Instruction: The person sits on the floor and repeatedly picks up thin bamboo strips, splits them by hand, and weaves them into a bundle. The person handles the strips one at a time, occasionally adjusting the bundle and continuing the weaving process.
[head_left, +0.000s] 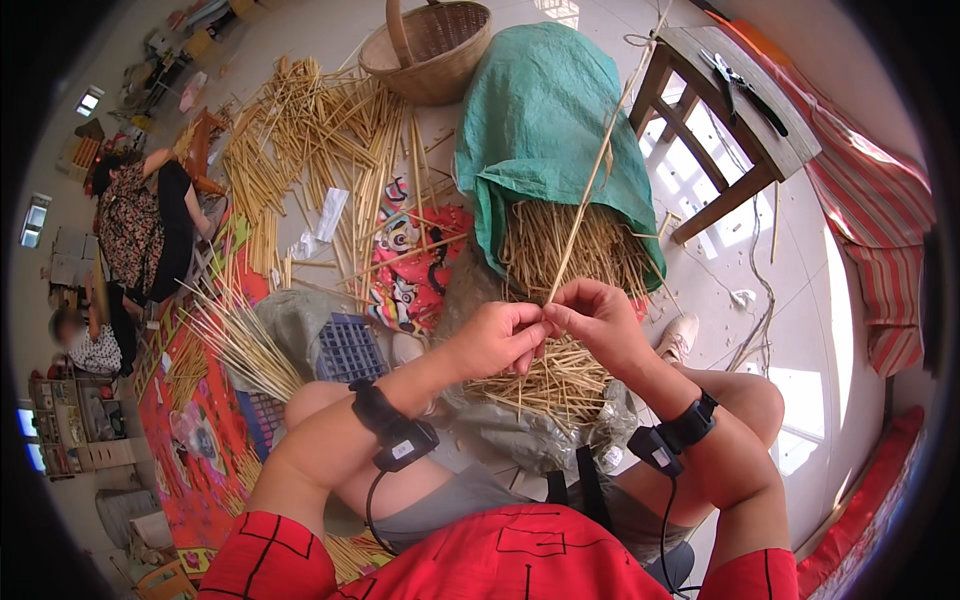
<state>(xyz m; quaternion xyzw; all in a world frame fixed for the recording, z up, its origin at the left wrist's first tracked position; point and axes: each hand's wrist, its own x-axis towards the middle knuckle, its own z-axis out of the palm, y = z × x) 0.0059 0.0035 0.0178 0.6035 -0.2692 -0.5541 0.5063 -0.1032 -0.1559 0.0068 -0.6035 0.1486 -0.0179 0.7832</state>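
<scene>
Over my lap, my left hand (503, 338) and my right hand (600, 318) meet, fingertips pinched together on a long dry straw stalk (598, 165). The stalk slants up and away to the right, reaching past a small table. Both hands are closed at its near end. Beyond them, a green woven sack (545, 100) lies with a thick bundle of brown straw (570, 245) poking out of its mouth. Below my hands, more straw (550, 395) lies on crumpled clear plastic (525, 440) between my knees.
A wooden table (700, 125) at far right carries pruning shears (742, 92). A wicker basket (440, 62) stands at the back, near scattered pale stalks (310, 130). Left are a blue plastic crate (350, 348), a sheaf (245, 340) and two people. A cord (765, 290) runs along the right floor.
</scene>
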